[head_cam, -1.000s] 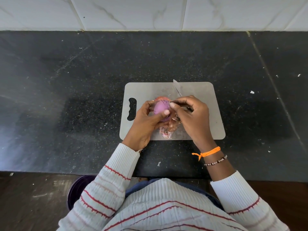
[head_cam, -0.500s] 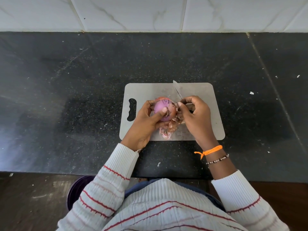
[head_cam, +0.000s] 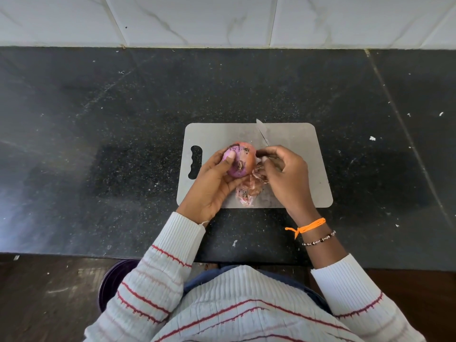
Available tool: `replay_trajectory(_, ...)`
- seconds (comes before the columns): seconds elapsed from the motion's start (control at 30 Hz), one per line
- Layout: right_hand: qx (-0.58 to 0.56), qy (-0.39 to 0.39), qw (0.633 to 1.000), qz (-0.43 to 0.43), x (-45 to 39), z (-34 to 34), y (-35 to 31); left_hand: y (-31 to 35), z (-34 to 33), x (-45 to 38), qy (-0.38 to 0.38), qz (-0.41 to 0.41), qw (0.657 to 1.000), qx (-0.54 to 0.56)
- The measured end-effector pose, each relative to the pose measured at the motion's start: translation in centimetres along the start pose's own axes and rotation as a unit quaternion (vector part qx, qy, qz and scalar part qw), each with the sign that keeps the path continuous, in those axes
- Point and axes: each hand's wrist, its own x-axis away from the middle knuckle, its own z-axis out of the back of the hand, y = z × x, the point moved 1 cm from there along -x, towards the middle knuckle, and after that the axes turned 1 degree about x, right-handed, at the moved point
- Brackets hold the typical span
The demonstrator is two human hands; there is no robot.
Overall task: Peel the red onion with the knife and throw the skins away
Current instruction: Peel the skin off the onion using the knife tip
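My left hand (head_cam: 212, 183) grips the red onion (head_cam: 240, 160) above the grey cutting board (head_cam: 296, 144). The onion is partly peeled, purple on its left and still papery orange on its upper right, with its root end facing me. My right hand (head_cam: 286, 174) holds the knife (head_cam: 262, 133), whose blade sticks out away from me past my fingers; its handle is hidden in my fist. The same hand's thumb and fingers pinch at loose skin right of the onion. Peeled skins (head_cam: 248, 191) lie on the board under my hands.
The board lies on a black stone counter (head_cam: 98, 144) backed by a white tiled wall (head_cam: 222, 18). Small white scraps dot the counter at the right. A dark purple bin (head_cam: 113, 280) stands on the floor below the counter's front edge, left of my body.
My left hand has turned the onion so its root end faces me. My right hand has slid from the onion's top to its right side, pulling skin away.
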Motion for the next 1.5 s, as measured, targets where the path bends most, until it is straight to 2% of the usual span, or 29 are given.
replay_trajectory(0.23,-0.033,0.014,0.999,0.028,0.3,-0.5,-1.4,0.0,0.1,0.0,-0.004,0.001,1.0,-0.009)
replay_trajectory(0.83,-0.01,0.036,0.999,0.027,-0.1,-0.4,-0.4,-0.5,-0.2,-0.1,0.0,0.004,0.999,-0.036)
replay_trajectory(1.03,-0.049,0.023,0.998,0.007,0.0,0.0,-0.1,-0.5,-0.2,-0.1,0.008,0.0,0.999,-0.034)
replay_trajectory(1.2,-0.035,0.027,0.999,0.014,0.1,-0.1,-0.4,-0.5,-0.4,0.1,0.014,-0.031,0.996,-0.088)
replay_trajectory(1.5,-0.032,0.032,0.999,0.02,0.1,-0.3,0.0,-0.5,-0.4,0.3,0.013,-0.023,0.996,-0.089)
